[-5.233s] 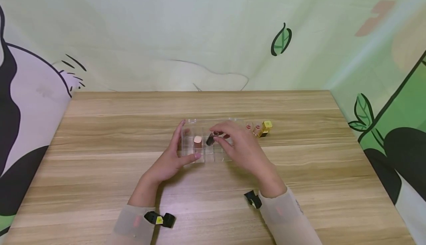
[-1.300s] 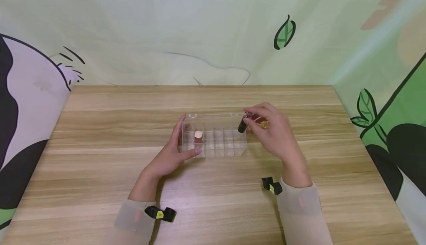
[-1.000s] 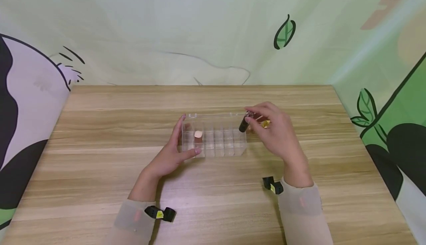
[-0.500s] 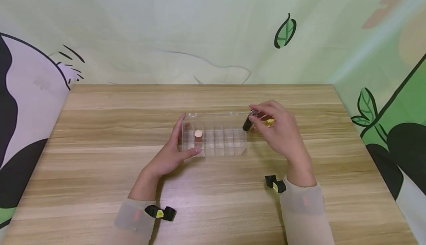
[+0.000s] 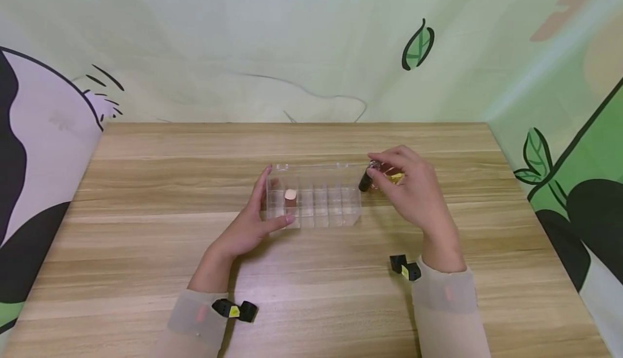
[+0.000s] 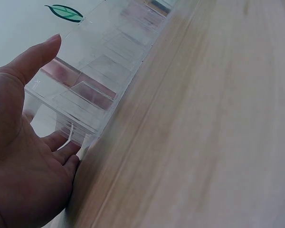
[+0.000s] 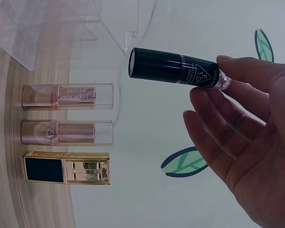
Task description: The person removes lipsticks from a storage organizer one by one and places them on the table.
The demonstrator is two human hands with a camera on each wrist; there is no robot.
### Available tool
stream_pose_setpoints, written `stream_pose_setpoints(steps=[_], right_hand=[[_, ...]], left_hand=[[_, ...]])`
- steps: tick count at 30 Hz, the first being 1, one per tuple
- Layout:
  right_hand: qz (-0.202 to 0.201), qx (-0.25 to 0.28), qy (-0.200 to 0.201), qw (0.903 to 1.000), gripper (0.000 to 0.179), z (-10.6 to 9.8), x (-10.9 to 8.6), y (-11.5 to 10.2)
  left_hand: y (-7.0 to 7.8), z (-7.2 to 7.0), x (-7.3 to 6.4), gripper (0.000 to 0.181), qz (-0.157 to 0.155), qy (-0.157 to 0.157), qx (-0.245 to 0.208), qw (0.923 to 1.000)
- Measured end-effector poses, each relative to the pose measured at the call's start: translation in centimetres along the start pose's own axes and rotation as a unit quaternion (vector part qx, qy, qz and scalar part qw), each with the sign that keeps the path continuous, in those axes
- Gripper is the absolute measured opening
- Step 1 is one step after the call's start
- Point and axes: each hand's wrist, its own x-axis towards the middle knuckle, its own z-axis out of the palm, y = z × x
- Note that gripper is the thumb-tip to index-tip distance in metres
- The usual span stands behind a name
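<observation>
A clear divided organizer box [image 5: 321,206] stands on the table, with a brown lipstick tube with a pale top [image 5: 290,200] upright in a compartment near its left end. My left hand [image 5: 245,231] grips that end, thumb over the front edge and fingers at the side; the left wrist view shows the fingers [image 6: 61,149] partly behind clear plastic. Off the box's right end, my right hand [image 5: 411,193] pinches a black lipstick tube [image 7: 168,66] by its clear end, between thumb and fingertips. The tube is tilted and raised above the table.
Two pinkish clear-capped lipstick tubes [image 7: 69,97] and a gold-and-black lipstick [image 7: 66,168] stand in a row right of the box, mostly hidden behind the right hand in the head view. The wooden table [image 5: 311,282] meets a printed cloth backdrop [image 5: 194,50].
The right hand has carried the black lipstick tube from over the middle of the box to just past its right end, still drifting slightly rightward. The left hand keeps its hold.
</observation>
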Motion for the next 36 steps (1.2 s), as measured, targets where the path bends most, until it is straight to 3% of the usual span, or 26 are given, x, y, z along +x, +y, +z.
stream_pose_setpoints(steps=[12,36], right_hand=[[0.008,0.0,-0.001,1.0,0.023,-0.2,-0.1,0.3],[0.031,-0.023,-0.04,0.9984,0.015,-1.0,-0.3,1.4]], left_hand=[[-0.2,0.1,0.0,0.116,0.001,0.0,-0.001,1.0],[0.0,0.0,0.0,0.117,-0.008,-0.002,-0.001,1.0]])
